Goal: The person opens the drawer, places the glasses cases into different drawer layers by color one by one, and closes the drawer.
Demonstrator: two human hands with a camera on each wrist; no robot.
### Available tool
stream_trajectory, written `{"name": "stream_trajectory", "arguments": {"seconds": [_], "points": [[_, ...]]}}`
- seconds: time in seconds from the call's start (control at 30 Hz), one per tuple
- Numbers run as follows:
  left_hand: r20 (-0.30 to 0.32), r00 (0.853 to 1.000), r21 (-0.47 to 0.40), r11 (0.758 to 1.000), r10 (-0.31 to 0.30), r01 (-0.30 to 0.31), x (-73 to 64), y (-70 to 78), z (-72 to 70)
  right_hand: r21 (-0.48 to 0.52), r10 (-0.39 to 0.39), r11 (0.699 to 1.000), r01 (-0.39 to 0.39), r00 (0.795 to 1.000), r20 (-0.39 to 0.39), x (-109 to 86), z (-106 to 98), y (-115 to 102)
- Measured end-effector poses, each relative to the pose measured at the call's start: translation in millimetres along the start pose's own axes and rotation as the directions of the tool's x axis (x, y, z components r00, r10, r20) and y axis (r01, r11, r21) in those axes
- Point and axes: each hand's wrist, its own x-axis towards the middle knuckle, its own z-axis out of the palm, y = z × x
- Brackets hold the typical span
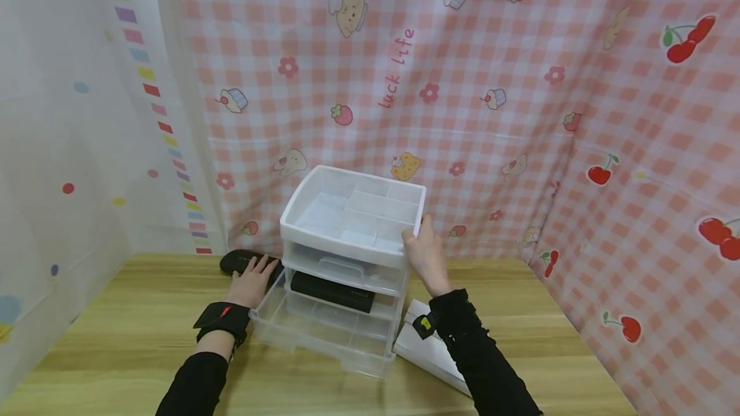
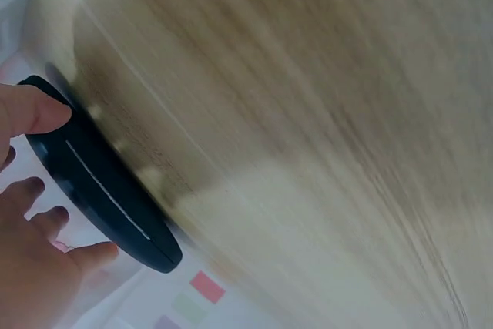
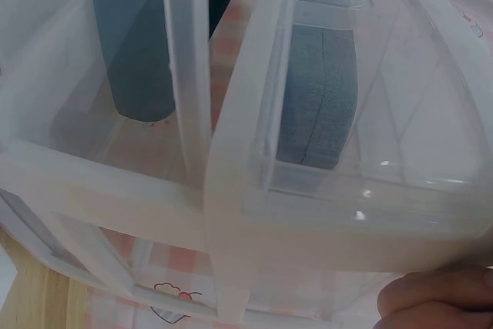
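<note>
Head view shows me the right hand (image 1: 424, 254) grasping the drawer unit (image 1: 341, 244) by its upper right edge; the right wrist view cuts most of that hand off. Left of the unit, a black case (image 1: 237, 262) lies on the table (image 1: 532, 326), partly covered by the left hand (image 1: 252, 286); I can't tell whether that hand pinches it. A sleeve (image 1: 490, 364) hides part of the white box (image 1: 424, 346).

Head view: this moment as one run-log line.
left hand: touches black case | right hand: grips drawer unit, right edge | lower drawer: pulled out | black box: inside unit | white object: on table
</note>
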Motion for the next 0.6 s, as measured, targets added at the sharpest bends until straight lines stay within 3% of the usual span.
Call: {"name": "stream_trajectory", "arguments": {"seconds": [0.17,0.4,0.6], "points": [[0.004,1.000,0.037,0.999,-0.017,0.017,-2.1,-4.4,1.0,0.016,-0.004,1.000,0.004,1.000,0.008,-1.9,1.6,-1.1],[-0.141,0.989,0.188,0.982,0.051,-0.024,-0.7,-12.6,7.4,0.034,-0.003,0.999,0.002,1.000,0.019,-2.6,-0.2,-2.8],[-0.139,0.988,0.254,0.967,0.072,-0.035,-1.2,-10.8,4.6,0.009,-0.013,1.000,0.013,1.000,0.026,-3.4,-2.1,-2.7]]}}
